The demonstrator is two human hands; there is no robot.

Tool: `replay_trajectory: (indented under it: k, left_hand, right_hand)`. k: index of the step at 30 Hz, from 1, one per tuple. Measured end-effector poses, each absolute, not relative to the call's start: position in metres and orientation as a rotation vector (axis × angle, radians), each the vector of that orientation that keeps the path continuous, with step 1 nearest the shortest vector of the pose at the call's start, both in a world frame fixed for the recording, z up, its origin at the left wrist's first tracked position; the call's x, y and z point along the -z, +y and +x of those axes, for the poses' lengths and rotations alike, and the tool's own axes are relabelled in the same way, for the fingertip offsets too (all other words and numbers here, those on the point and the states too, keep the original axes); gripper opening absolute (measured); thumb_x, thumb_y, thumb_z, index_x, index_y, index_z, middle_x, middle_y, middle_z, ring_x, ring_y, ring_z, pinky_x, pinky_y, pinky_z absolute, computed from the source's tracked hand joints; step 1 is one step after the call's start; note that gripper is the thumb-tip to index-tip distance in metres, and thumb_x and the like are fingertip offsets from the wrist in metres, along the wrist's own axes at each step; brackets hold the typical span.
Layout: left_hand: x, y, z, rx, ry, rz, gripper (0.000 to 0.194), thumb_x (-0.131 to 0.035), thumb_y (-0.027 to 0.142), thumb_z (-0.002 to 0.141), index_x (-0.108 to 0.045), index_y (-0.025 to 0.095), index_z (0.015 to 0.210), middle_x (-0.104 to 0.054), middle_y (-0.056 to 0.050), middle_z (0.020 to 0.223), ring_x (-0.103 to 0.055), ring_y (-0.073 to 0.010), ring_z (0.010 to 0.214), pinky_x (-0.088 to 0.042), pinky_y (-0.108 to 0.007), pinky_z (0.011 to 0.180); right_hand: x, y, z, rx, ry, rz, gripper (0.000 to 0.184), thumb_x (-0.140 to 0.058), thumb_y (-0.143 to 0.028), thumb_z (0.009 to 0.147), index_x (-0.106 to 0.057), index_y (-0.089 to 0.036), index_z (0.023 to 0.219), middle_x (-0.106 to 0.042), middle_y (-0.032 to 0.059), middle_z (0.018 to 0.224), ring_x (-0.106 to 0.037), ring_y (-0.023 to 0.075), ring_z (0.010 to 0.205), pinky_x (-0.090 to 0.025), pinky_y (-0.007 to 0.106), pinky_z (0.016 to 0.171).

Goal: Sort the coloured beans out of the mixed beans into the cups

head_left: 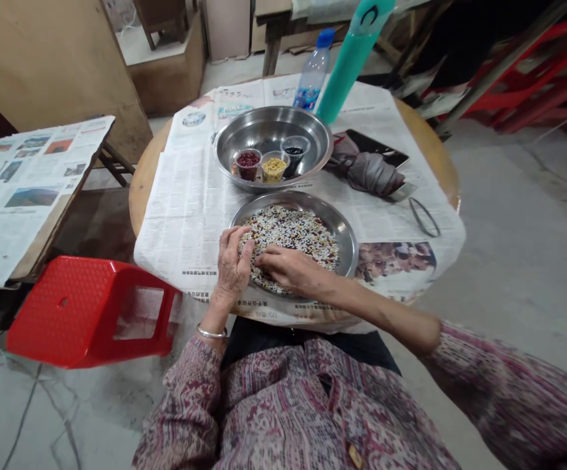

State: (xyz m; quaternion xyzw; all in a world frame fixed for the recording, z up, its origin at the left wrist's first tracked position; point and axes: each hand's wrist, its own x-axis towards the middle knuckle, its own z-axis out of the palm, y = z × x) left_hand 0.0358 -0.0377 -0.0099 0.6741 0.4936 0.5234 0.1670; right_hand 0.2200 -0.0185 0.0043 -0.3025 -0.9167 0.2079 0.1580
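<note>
The left hand (233, 264) has its bunched fingertips in a mix of white, dark red and black grains (293, 238) that fills a steel plate (346, 241). The right hand (288, 269) reaches across, its fingers on the grains just beside the left hand. A silver bangle (212, 333) circles the left wrist. Beyond the plate, on newspaper (190, 209) spread over a round wooden table (149, 176), a steel basin (307, 130) holds three small cups (274, 167) of red, yellow and dark contents. A plastic water bottle (314, 70), a teal cylinder (349, 62), a folded grey umbrella (368, 171) and glasses (424, 217) sit around it. A red plastic stool (87, 313) stands on the floor to the left.
</note>
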Motion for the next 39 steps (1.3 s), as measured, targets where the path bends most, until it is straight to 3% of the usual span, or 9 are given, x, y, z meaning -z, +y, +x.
replay_trajectory:
  k: [4, 9, 13, 19, 23, 27, 33, 39]
  left_hand:
    - [0.010, -0.038, 0.036, -1.487, 1.411, 1.913, 0.029, -0.043, 0.039, 0.108, -0.061, 0.024, 0.125, -0.060, -0.009, 0.123, -0.056, -0.0223, 0.123, -0.046, -0.044, 0.113]
    - [0.013, -0.037, 0.036, -1.493, 1.402, 1.907, 0.029, -0.043, 0.040, 0.108, -0.061, 0.025, 0.125, -0.060, -0.009, 0.123, -0.056, -0.0224, 0.124, -0.046, -0.045, 0.113]
    - [0.014, -0.037, 0.036, -1.502, 1.398, 1.904, 0.029, -0.043, 0.040, 0.108, -0.061, 0.025, 0.124, -0.060, -0.009, 0.123, -0.056, -0.0223, 0.124, -0.046, -0.044, 0.113]
    - [0.012, -0.037, 0.036, -1.492, 1.393, 1.924, 0.029, -0.042, 0.038, 0.108, -0.061, 0.023, 0.124, -0.061, -0.009, 0.123, -0.056, -0.0212, 0.123, -0.046, -0.043, 0.112]
    - [0.011, -0.037, 0.035, -1.470, 1.400, 1.924, 0.029, -0.043, 0.037, 0.108, -0.061, 0.022, 0.125, -0.061, -0.009, 0.125, -0.055, -0.0214, 0.124, -0.045, -0.043, 0.113]
    - [0.010, -0.039, 0.035, -1.440, 1.407, 1.891, 0.029, -0.044, 0.036, 0.107, -0.061, 0.023, 0.127, -0.060, -0.009, 0.127, -0.055, -0.0218, 0.125, -0.045, -0.044, 0.114]
    - [0.007, -0.041, 0.035, -1.424, 1.409, 1.872, 0.028, -0.045, 0.035, 0.107, -0.061, 0.024, 0.128, -0.060, -0.009, 0.127, -0.055, -0.0224, 0.125, -0.045, -0.044, 0.113]
    - [0.006, -0.041, 0.036, -1.425, 1.407, 1.868, 0.028, -0.045, 0.036, 0.107, -0.061, 0.024, 0.128, -0.060, -0.009, 0.127, -0.055, -0.0224, 0.125, -0.046, -0.044, 0.113]
  right_hand:
    - [-0.004, 0.013, 0.217, -0.221, -2.663, -0.842, 0.029, -0.046, -0.012, 0.095, -0.072, -0.019, 0.107, -0.068, 0.0117, 0.104, -0.055, 0.0254, 0.102, -0.049, 0.039, 0.088]
    - [-0.002, 0.044, 0.254, 0.059, -2.605, -1.163, 0.026, -0.050, -0.025, 0.097, -0.074, -0.018, 0.104, -0.068, 0.0152, 0.114, -0.054, 0.0303, 0.107, -0.048, 0.043, 0.087]
    - [-0.003, 0.026, 0.280, -0.140, -2.609, -1.222, 0.027, -0.049, -0.027, 0.098, -0.074, -0.019, 0.101, -0.069, 0.0136, 0.105, -0.061, 0.0272, 0.099, -0.052, 0.043, 0.089]
    - [-0.014, -0.037, 0.254, -0.666, -2.484, -0.902, 0.024, -0.052, -0.026, 0.099, -0.069, -0.020, 0.116, -0.067, 0.0126, 0.116, -0.065, 0.0229, 0.107, -0.056, 0.040, 0.093]
    - [-0.016, -0.047, 0.237, -0.831, -2.536, -0.826, 0.024, -0.051, -0.022, 0.100, -0.071, -0.022, 0.111, -0.070, 0.0085, 0.105, -0.068, 0.0190, 0.096, -0.057, 0.035, 0.087]
    - [-0.007, -0.021, 0.246, -0.660, -2.542, -0.993, 0.027, -0.049, -0.021, 0.098, -0.074, -0.021, 0.109, -0.072, 0.0097, 0.102, -0.069, 0.0220, 0.093, -0.058, 0.038, 0.084]
    - [0.000, 0.030, 0.261, -0.315, -2.315, -1.391, 0.032, -0.049, -0.023, 0.096, -0.072, -0.017, 0.117, -0.070, 0.0152, 0.112, -0.065, 0.0310, 0.108, -0.054, 0.050, 0.098]
    - [-0.002, 0.031, 0.232, -0.468, -2.326, -1.227, 0.035, -0.059, -0.035, 0.095, -0.066, -0.018, 0.124, -0.063, 0.0149, 0.114, -0.062, 0.0306, 0.108, -0.053, 0.050, 0.099]
